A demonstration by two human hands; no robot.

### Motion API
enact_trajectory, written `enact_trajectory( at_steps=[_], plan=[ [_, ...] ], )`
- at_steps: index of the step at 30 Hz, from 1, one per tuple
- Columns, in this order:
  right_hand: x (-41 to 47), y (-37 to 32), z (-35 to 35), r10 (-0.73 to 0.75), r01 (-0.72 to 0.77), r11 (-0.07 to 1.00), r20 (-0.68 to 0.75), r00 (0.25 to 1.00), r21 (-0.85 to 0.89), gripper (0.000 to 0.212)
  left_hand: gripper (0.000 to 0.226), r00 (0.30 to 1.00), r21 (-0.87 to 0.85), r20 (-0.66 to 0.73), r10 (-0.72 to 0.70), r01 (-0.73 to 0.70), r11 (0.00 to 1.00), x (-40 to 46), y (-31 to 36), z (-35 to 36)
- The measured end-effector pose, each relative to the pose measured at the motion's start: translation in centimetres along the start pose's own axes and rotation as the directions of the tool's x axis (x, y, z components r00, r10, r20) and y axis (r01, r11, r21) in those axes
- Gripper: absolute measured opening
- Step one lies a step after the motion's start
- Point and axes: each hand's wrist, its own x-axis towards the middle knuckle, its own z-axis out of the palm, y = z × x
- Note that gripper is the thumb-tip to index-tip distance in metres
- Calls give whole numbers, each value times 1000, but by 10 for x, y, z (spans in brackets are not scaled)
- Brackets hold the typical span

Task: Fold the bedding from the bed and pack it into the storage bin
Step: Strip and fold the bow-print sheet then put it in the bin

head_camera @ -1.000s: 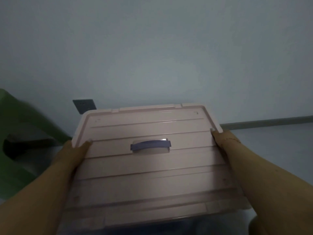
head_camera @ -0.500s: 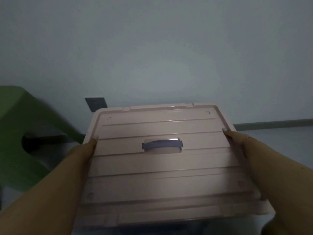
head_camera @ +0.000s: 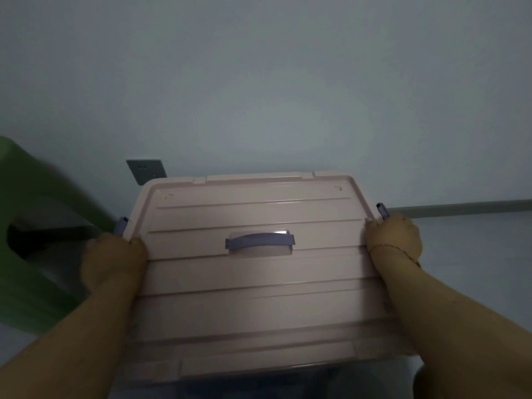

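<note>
hands first: left hand (head_camera: 115, 262) sits at the left edge of the pink lid (head_camera: 259, 283), fingers curled down over the rim, thumb tip on the lid's top near a purple latch (head_camera: 122, 224) that stands up just beyond it. right hand (head_camera: 393, 240) mirrors it on the right edge, fingers wrapped over the rim, a second latch (head_camera: 383, 211) sticking up just past the knuckles. both hands are clamped on the lid's sides, well apart, forearms running back along either edge.

lid lies flat on the bin (head_camera: 288, 381), whose clear wall shows as a thin strip below the near edge; something dark blue shows through it, too dim to tell what. a purple handle (head_camera: 260, 240) sits in a recess in the lid's middle, between the hands.

outward: a blurred green chair (head_camera: 31, 240) stands left of the bin, a grey wall socket (head_camera: 146, 170) just behind the lid's far left corner, a pale wall (head_camera: 259, 82) above, a grey skirting (head_camera: 460, 208) strip right.
</note>
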Motion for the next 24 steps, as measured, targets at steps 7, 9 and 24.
enact_trajectory(
  at_steps=[7,9,24],
  plan=[
    [-1,-1,-3,-25,23,998,-41,999,-54,47,43,999,76,-42,21,-18,997,-1,2,1],
    [-2,-3,-3,-37,33,998,-66,997,-49,43,42,999,65,-44,19,-16,998,-1,3,0],
    [8,-19,2,-79,80,997,-116,990,6,32,41,996,54,-54,64,-61,997,15,15,2]
  ],
)
